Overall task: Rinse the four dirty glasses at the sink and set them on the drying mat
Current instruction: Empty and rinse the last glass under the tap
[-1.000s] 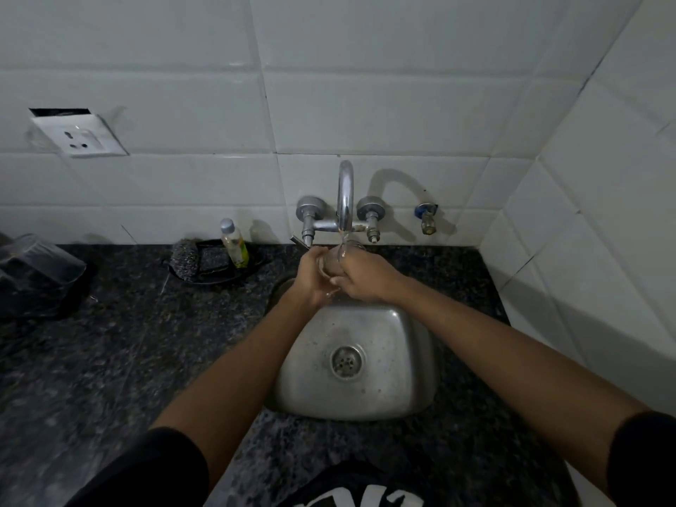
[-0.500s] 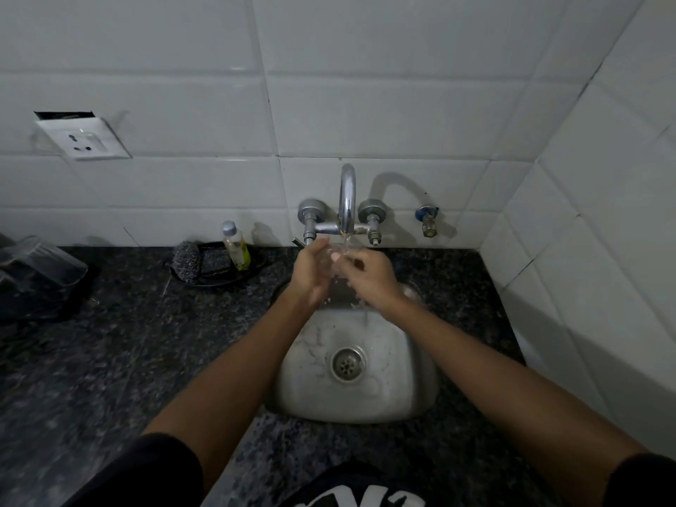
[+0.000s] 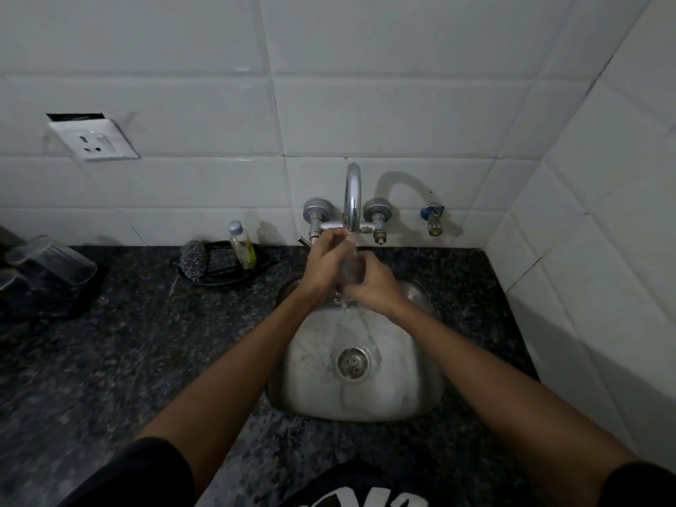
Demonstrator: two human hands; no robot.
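Observation:
A clear glass (image 3: 352,267) is held between both hands under the chrome tap (image 3: 353,199), above the steel sink (image 3: 413,364). My left hand (image 3: 323,263) grips its left side near the spout. My right hand (image 3: 373,283) wraps its lower right side. Water runs off the glass and streams down toward the drain (image 3: 352,362). Most of the glass is hidden by my fingers. At the far left, clear glasses (image 3: 55,261) lie on a dark drying mat (image 3: 40,301).
A black soap dish (image 3: 226,268) with a steel scrubber (image 3: 194,263) and a small yellow bottle (image 3: 242,247) stands left of the tap. A wall socket (image 3: 93,139) hangs on the tiles. A tiled side wall (image 3: 592,250) closes in the right. The counter (image 3: 128,360) is dark granite.
Both hands have shifted around the glass under the spout: the left has risen toward the tap, the right has dropped lower. Water now streams down into the sink.

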